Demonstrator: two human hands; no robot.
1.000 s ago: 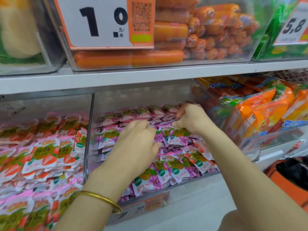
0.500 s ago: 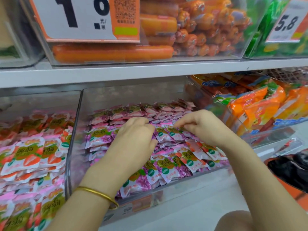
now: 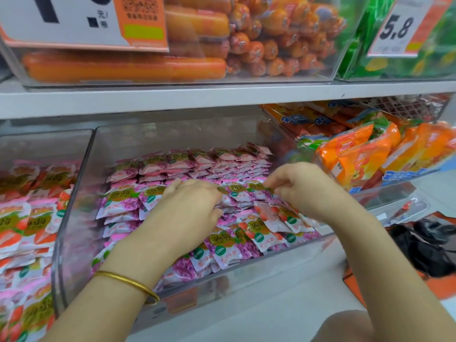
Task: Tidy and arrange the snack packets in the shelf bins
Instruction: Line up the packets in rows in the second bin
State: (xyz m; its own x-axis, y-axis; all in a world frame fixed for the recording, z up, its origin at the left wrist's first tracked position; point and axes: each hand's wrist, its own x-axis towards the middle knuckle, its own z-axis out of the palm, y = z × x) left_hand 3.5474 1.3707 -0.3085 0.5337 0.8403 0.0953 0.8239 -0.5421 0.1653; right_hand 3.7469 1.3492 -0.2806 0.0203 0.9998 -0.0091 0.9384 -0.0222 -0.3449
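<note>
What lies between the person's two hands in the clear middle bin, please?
In the head view, a row of small purple-and-white snack packets fills the gap between the left hand and right hand.

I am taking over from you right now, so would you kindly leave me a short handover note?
Left hand: palm down on the purple packets in the middle bin; fingers curl under, grip hidden.
Right hand: pinches the purple packets mid-bin.
Done: back rows stand in neat stacks.
Left to do: front packets lie loose and tilted; a few strawberry packets are mixed in at front right, the kind that fills the left bin.
</note>
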